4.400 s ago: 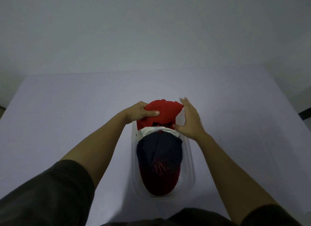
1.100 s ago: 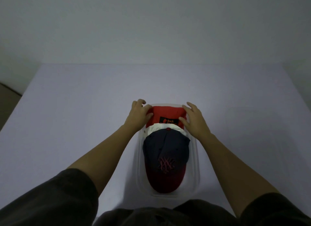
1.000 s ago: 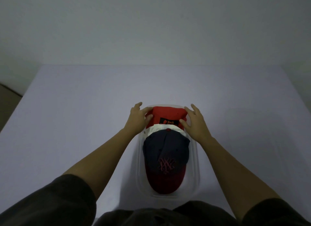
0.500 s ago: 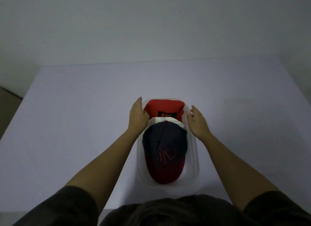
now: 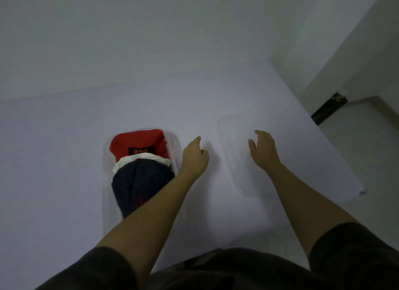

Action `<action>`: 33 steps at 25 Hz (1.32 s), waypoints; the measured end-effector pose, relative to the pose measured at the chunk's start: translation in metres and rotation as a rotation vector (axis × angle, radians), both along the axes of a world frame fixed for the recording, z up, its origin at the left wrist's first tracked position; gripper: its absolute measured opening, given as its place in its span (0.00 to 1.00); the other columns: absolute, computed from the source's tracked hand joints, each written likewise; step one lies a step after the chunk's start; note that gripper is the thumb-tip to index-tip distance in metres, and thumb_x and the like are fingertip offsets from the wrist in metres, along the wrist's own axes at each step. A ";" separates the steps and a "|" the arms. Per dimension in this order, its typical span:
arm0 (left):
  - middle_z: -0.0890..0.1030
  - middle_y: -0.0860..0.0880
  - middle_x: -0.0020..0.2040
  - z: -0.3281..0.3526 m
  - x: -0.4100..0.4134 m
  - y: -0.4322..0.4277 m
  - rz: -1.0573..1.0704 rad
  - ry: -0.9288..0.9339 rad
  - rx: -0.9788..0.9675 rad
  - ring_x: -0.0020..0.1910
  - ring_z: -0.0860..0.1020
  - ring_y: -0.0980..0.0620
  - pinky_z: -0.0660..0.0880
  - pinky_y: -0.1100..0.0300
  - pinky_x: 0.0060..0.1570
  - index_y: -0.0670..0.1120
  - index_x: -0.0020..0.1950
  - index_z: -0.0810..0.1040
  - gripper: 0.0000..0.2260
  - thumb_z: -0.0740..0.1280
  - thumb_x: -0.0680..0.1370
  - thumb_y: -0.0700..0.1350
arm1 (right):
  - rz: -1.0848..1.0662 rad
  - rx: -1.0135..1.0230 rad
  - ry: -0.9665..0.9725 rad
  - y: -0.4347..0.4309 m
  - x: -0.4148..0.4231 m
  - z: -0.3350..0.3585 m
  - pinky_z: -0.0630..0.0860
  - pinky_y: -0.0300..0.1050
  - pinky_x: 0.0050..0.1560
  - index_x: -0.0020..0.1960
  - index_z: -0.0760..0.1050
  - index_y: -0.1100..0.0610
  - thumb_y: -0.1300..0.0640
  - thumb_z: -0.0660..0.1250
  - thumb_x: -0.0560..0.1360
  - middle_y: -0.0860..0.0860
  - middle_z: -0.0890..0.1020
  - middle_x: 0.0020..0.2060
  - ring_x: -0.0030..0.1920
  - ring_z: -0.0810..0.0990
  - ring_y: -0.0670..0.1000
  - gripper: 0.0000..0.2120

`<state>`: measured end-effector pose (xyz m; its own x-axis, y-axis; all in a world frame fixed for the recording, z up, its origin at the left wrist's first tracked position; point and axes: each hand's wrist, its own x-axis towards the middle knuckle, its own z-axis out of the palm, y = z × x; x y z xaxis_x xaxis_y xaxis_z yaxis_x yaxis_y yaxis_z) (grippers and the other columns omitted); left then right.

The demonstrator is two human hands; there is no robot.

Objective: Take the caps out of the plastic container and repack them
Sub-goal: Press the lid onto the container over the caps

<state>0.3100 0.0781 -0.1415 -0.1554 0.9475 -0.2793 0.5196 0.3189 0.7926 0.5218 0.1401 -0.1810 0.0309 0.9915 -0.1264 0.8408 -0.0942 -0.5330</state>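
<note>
A clear plastic container (image 5: 175,147) lies on the white table, left of centre. Inside it a red cap (image 5: 138,145) sits at the far end, a white cap (image 5: 125,163) shows as a strip behind a navy cap (image 5: 138,181) with a red emblem. My left forearm crosses over the navy cap. My left hand (image 5: 194,158) hovers just right of the container, fingers loosely curled, holding nothing. My right hand (image 5: 264,151) is spread open above a clear plastic lid (image 5: 228,127) lying flat to the right.
The white table (image 5: 64,160) ends at its right edge (image 5: 336,155) close to the lid. Beyond that edge a floor and a dark baseboard strip (image 5: 328,108) show. A plain wall stands behind the table.
Both hands have left the red cap and the container and swung right toward the lid. The view has turned right, so the container now sits left of centre.
</note>
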 end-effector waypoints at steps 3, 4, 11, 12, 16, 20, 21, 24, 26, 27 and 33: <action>0.62 0.40 0.75 -0.026 0.042 -0.008 -0.062 -0.040 -0.197 0.73 0.63 0.43 0.61 0.56 0.70 0.39 0.76 0.55 0.24 0.56 0.81 0.40 | -0.085 -0.109 -0.091 -0.003 0.052 -0.009 0.57 0.56 0.72 0.74 0.57 0.63 0.53 0.57 0.80 0.64 0.60 0.73 0.73 0.58 0.63 0.26; 0.62 0.40 0.75 -0.031 0.054 -0.011 -0.079 -0.065 -0.244 0.73 0.63 0.42 0.62 0.56 0.69 0.39 0.76 0.54 0.25 0.56 0.81 0.41 | -0.098 -0.158 -0.104 -0.005 0.065 -0.012 0.55 0.56 0.73 0.75 0.54 0.63 0.51 0.57 0.80 0.65 0.57 0.74 0.74 0.56 0.63 0.28; 0.63 0.40 0.73 -0.044 0.111 -0.011 -0.030 -0.216 -0.388 0.70 0.65 0.42 0.66 0.57 0.65 0.38 0.76 0.53 0.30 0.62 0.77 0.41 | -0.114 -0.388 0.008 -0.016 0.093 -0.043 0.51 0.54 0.75 0.77 0.41 0.60 0.48 0.64 0.77 0.62 0.52 0.76 0.76 0.53 0.61 0.42; 0.61 0.41 0.74 -0.043 0.114 -0.009 0.008 -0.255 -0.407 0.71 0.64 0.42 0.66 0.59 0.64 0.40 0.77 0.49 0.33 0.63 0.77 0.41 | -0.128 -0.354 0.041 -0.018 0.093 -0.046 0.52 0.54 0.75 0.77 0.43 0.61 0.50 0.67 0.76 0.62 0.55 0.76 0.75 0.55 0.61 0.42; 0.56 0.39 0.74 -0.037 0.112 0.002 0.089 -0.178 -0.423 0.72 0.60 0.39 0.64 0.49 0.70 0.43 0.78 0.47 0.36 0.64 0.77 0.45 | -0.250 -0.316 0.236 -0.020 0.093 -0.042 0.58 0.56 0.74 0.77 0.45 0.60 0.53 0.74 0.70 0.62 0.56 0.75 0.74 0.58 0.60 0.48; 0.57 0.39 0.72 -0.014 0.092 0.011 0.153 -0.100 -0.281 0.71 0.60 0.40 0.64 0.48 0.68 0.43 0.76 0.53 0.31 0.64 0.78 0.46 | -0.245 -0.273 0.335 -0.016 0.074 -0.018 0.60 0.56 0.73 0.77 0.46 0.60 0.52 0.74 0.70 0.61 0.57 0.74 0.73 0.60 0.60 0.48; 0.58 0.40 0.71 -0.004 0.083 0.013 0.178 -0.096 -0.213 0.70 0.61 0.40 0.64 0.49 0.68 0.44 0.76 0.55 0.29 0.65 0.78 0.44 | -0.237 -0.238 0.345 -0.015 0.064 -0.007 0.60 0.55 0.73 0.77 0.47 0.61 0.52 0.74 0.70 0.61 0.58 0.73 0.73 0.60 0.60 0.47; 0.62 0.41 0.71 0.028 0.044 0.014 0.216 -0.108 -0.002 0.68 0.67 0.43 0.68 0.51 0.66 0.42 0.74 0.57 0.28 0.66 0.77 0.41 | -0.214 -0.102 0.428 -0.016 0.021 0.027 0.63 0.47 0.70 0.76 0.52 0.61 0.53 0.75 0.69 0.59 0.61 0.67 0.68 0.64 0.55 0.45; 0.67 0.42 0.69 0.047 0.007 0.005 0.226 -0.109 0.076 0.64 0.72 0.46 0.71 0.54 0.62 0.40 0.72 0.60 0.27 0.67 0.77 0.41 | -0.187 -0.026 0.509 -0.020 -0.012 0.051 0.66 0.41 0.64 0.75 0.57 0.59 0.55 0.76 0.68 0.55 0.62 0.62 0.61 0.66 0.50 0.42; 0.70 0.42 0.67 0.055 -0.015 -0.003 0.243 -0.078 0.083 0.61 0.74 0.47 0.72 0.55 0.59 0.40 0.71 0.61 0.25 0.67 0.77 0.41 | -0.172 -0.004 0.552 -0.024 -0.031 0.061 0.67 0.40 0.60 0.73 0.60 0.57 0.54 0.76 0.68 0.53 0.63 0.60 0.58 0.67 0.49 0.39; 0.75 0.42 0.63 0.068 -0.125 -0.093 0.393 0.067 -0.065 0.54 0.75 0.45 0.75 0.53 0.52 0.43 0.69 0.66 0.21 0.63 0.77 0.41 | -0.018 -0.073 0.757 -0.081 -0.151 0.070 0.71 0.41 0.58 0.69 0.58 0.57 0.54 0.69 0.74 0.54 0.69 0.66 0.64 0.73 0.52 0.29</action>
<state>0.1847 -0.0150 -0.0733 -0.5223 0.7929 -0.3138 0.3975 0.5519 0.7331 0.3711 0.0589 -0.1107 -0.0742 0.9799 -0.1853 0.2462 -0.1621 -0.9556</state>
